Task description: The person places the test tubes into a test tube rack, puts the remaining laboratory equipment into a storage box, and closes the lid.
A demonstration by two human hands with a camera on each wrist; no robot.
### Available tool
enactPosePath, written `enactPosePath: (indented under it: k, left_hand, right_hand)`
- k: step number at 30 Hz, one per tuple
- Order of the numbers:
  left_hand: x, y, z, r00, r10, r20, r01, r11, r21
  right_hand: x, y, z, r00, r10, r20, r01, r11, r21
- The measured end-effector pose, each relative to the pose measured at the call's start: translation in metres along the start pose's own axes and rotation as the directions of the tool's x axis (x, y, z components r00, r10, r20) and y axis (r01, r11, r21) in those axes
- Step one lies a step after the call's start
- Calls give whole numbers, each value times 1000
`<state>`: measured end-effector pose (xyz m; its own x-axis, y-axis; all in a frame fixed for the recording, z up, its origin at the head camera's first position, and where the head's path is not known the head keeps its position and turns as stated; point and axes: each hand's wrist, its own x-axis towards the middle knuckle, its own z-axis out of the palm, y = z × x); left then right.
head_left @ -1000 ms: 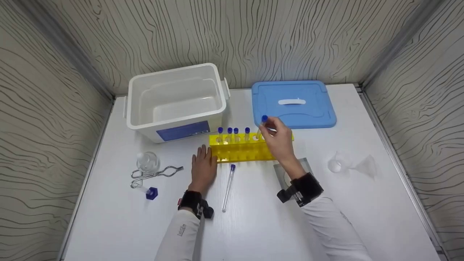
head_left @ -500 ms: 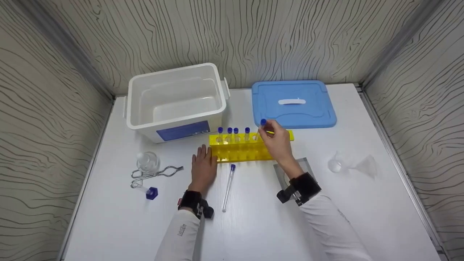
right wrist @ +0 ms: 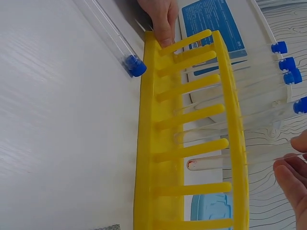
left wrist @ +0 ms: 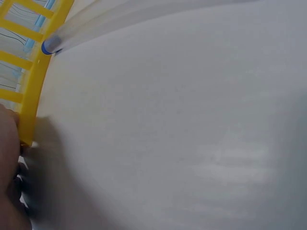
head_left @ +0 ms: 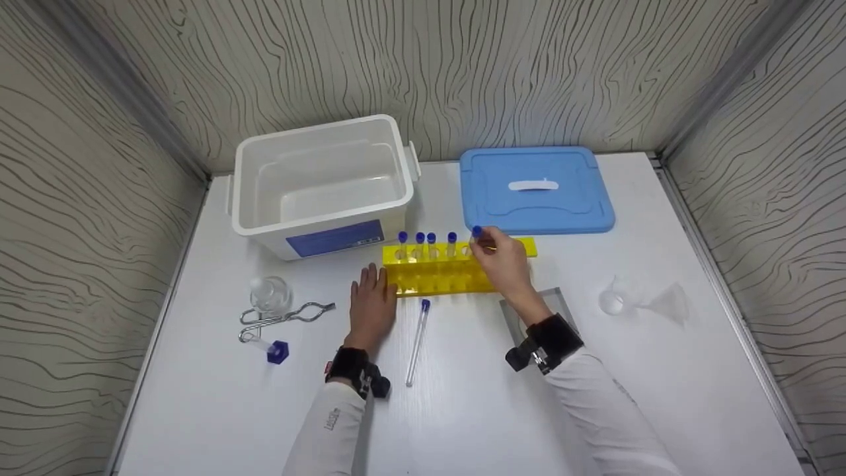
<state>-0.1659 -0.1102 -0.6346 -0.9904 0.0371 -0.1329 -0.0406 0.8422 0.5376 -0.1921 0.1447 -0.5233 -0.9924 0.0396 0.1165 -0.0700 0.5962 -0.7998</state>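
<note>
The right hand pinches a blue-capped test tube between thumb and fingers. In the right wrist view that tube passes through the upper bar of the yellow test tube rack, its round end between two crosspieces, with a reddish mark inside. The left hand lies with fingers extended, touching the rack's left end; its thumb rests at the rack's base. Several other blue-capped test tubes stand in the rack's left holes. Another capped test tube lies on the table in front of the rack.
Behind stand a white bin and a blue lid. A glass flask, metal tongs and a purple-based clear piece lie left. A grey square sheet is under the right wrist; a clear funnel lies right.
The right hand has lowered the pinched test tube, its cap dropping closer to the rack and slightly left. The left hand stays in place.
</note>
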Motion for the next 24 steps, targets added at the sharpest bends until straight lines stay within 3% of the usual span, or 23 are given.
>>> enactPosePath:
  k: [14, 24]
  left_hand:
    - [-1, 2, -1, 1000, 4, -25, -5, 1000, -19]
    - [0, 1, 0, 999, 13, -32, -14, 999, -32]
  right_hand:
    - [1, 4, 3, 997, 61, 47, -59, 998, -27]
    - [1, 4, 2, 998, 37, 44, -35, 999, -41]
